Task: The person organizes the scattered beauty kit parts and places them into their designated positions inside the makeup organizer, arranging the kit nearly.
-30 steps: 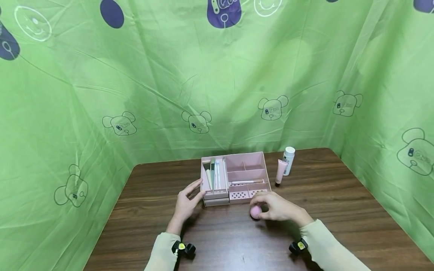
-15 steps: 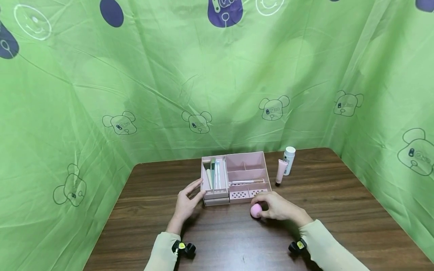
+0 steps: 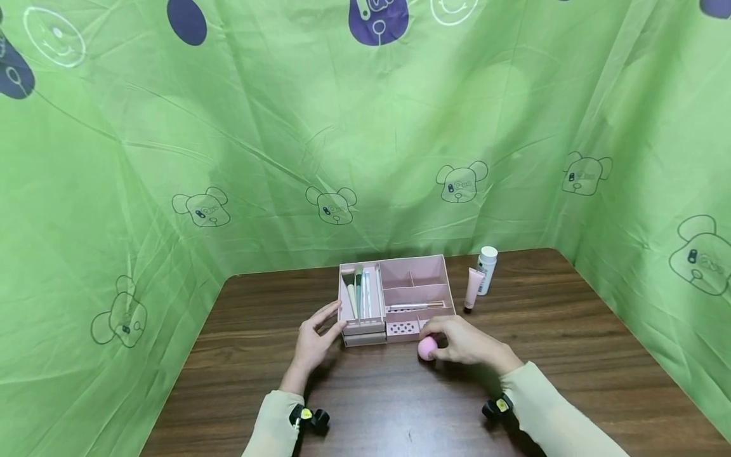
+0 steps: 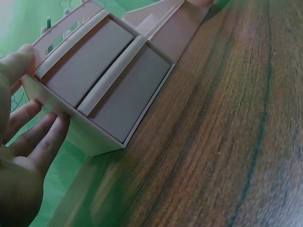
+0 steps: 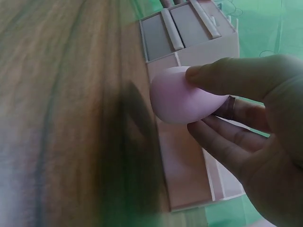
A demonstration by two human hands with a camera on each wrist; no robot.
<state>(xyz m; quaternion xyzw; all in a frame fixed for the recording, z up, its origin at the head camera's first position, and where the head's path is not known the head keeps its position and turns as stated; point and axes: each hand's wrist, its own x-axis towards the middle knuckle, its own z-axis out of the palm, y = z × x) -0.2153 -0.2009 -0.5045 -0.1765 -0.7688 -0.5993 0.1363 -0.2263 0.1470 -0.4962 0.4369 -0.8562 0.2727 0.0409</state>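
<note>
A pink makeup sponge [image 3: 427, 348], egg-shaped, is pinched between the thumb and fingers of my right hand [image 3: 465, 341], just in front of the organizer's right part. The right wrist view shows the sponge [image 5: 177, 97] above the table, its narrow end toward the palm. My left hand [image 3: 315, 343] rests on the pink desktop organizer [image 3: 365, 339] at its front left corner. In the left wrist view the thumb touches the top front corner and the fingers lie along the side wall [image 4: 80, 125]. Two drawers [image 4: 128, 90] with ledge handles face front.
Makeup brushes [image 3: 358, 295] lie in the organizer's left top tray, and a slim pen-like stick [image 3: 415, 306] in a right compartment. A pink tube [image 3: 473, 289] and a white bottle [image 3: 487, 271] stand right of it on the wooden table [image 3: 251, 355]. Green cloth [image 3: 388, 158] hangs behind.
My right hand has moved slightly left and toward the organizer, with the sponge lifted along with it. The left hand has stayed in place.
</note>
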